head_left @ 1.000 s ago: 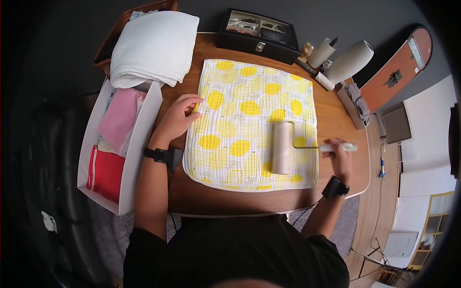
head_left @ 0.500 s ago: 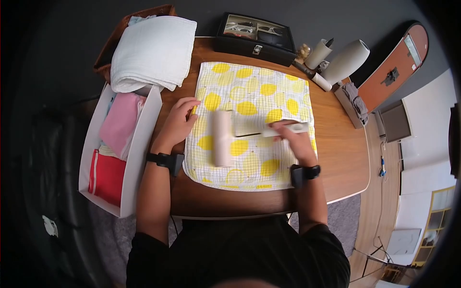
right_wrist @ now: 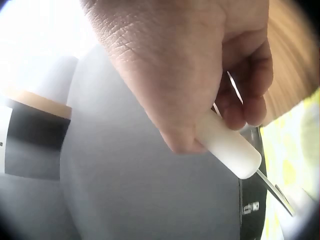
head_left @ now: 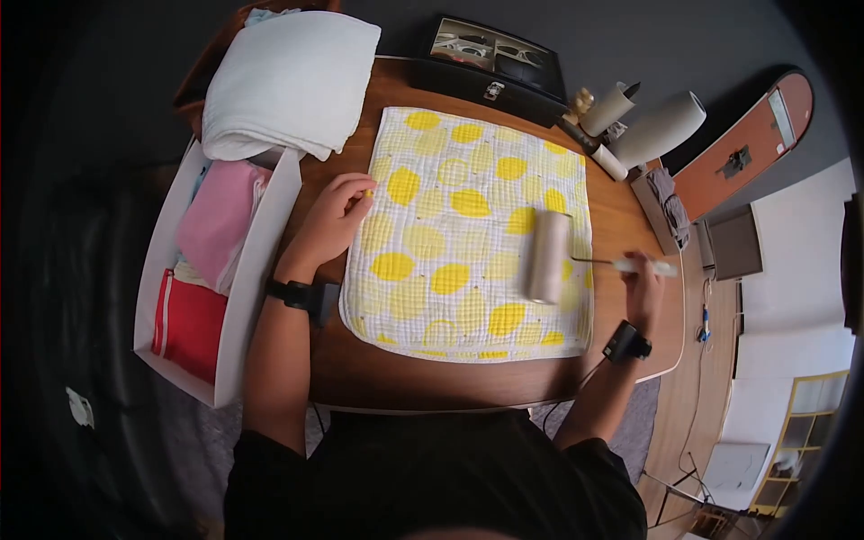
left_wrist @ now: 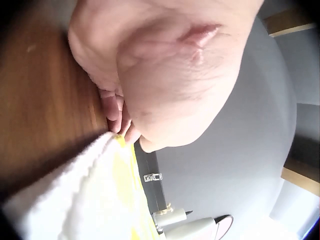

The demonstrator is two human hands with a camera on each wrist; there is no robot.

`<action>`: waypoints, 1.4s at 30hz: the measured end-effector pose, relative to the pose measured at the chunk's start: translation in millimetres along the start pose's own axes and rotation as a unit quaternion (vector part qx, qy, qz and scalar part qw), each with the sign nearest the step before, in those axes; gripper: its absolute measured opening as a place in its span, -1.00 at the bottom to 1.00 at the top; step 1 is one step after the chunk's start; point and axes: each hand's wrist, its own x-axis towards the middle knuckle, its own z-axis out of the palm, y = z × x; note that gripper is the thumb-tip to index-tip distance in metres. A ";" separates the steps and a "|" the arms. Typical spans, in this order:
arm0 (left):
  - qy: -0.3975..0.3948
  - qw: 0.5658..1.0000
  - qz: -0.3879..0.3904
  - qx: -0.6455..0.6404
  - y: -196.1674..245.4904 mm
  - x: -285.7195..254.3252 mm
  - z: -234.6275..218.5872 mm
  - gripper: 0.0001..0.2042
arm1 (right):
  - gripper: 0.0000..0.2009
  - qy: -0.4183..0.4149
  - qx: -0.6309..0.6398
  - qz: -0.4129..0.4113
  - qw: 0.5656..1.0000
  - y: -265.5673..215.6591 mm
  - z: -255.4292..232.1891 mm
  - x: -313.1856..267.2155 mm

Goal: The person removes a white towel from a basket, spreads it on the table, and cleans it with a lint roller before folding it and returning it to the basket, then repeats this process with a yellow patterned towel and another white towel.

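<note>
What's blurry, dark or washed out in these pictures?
Head view: the roller is smeared, the corners black. Left wrist: much of the cloth bleaches to near white. Right wrist: glare swamps the upper left, and the cloth at lower right looks pale and soft.

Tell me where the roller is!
In the head view, the roller is over the right side of the yellow patterned cloth, its handle in the right hand.

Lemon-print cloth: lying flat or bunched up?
Flat: the cloth lies smooth across the table, corners out; whether it's folded double, I cannot tell.
</note>
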 end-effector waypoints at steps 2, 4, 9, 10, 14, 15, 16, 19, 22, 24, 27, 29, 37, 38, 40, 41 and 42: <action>0.006 0.999 -0.023 -0.031 3.4 1.1 1.2 -0.66 | -0.67 -0.084 -0.052 -0.021 0.995 -1.1 49.3 2.2; 0.012 0.996 -0.057 -0.067 10.7 -0.6 2.9 -0.60 | -0.65 -0.153 -0.066 -0.024 0.986 -15.7 120.4 -11.2; 0.029 0.999 -0.014 -0.011 -5.1 -3.2 7.0 -0.44 | -0.76 -0.309 -0.009 0.022 0.951 -31.4 252.9 -60.1; 0.037 0.999 0.011 0.013 -7.8 -4.0 7.5 -0.42 | -0.76 -0.306 -0.008 0.015 0.952 -34.9 259.7 -63.0; 0.013 0.998 -0.026 0.051 -3.3 -5.6 8.2 -0.29 | -0.78 -0.267 -0.016 -0.003 0.964 -38.3 254.7 -54.8; -0.005 0.989 -0.010 0.145 6.5 -6.9 7.8 -0.20 | -0.78 -0.248 -0.023 -0.009 0.969 -43.1 241.0 -50.1; -0.026 0.980 -0.001 0.199 12.0 -7.5 8.1 -0.18 | -0.78 -0.229 -0.032 -0.016 0.973 -46.6 225.3 -44.2; -0.057 0.946 0.002 0.318 18.5 -9.6 14.9 -0.09 | -0.83 -0.141 -0.044 -0.055 0.988 -39.2 158.4 -34.2; -0.055 0.946 -0.008 0.318 19.3 -10.5 16.7 -0.10 | -0.85 -0.099 -0.006 -0.060 0.993 -57.4 102.9 -68.5; -0.051 0.946 -0.009 0.319 16.1 -10.5 17.3 -0.11 | -0.85 -0.221 -0.041 -0.093 0.970 -69.4 75.2 -83.2; -0.053 0.944 -0.009 0.326 14.7 -10.5 18.4 -0.11 | -0.78 -0.206 -0.132 -0.078 0.966 -95.9 98.0 -105.8; -0.058 0.943 -0.011 0.327 15.2 -9.6 18.7 -0.10 | -0.77 -0.185 -0.178 -0.102 0.961 -96.5 113.5 -104.6; -0.048 0.932 -0.030 0.357 21.0 -10.5 18.4 0.03 | -0.69 -0.297 -0.144 -0.150 0.932 -52.8 239.6 -38.9; -0.049 0.932 -0.032 0.358 20.9 -10.3 18.7 0.05 | -0.63 -0.326 -0.200 -0.158 0.910 -53.1 256.0 -34.3; -0.050 0.930 -0.036 0.361 20.4 -9.9 18.7 0.08 | -0.59 -0.314 -0.236 -0.269 0.880 -33.5 289.2 -21.0; -0.049 0.932 -0.033 0.358 19.2 -10.1 18.6 0.08 | -0.57 -0.307 -0.252 -0.322 0.860 -31.7 300.7 -17.1; -0.048 0.933 -0.030 0.356 17.7 -10.6 18.6 0.09 | -0.56 -0.314 -0.231 -0.294 0.873 -33.0 305.5 -13.2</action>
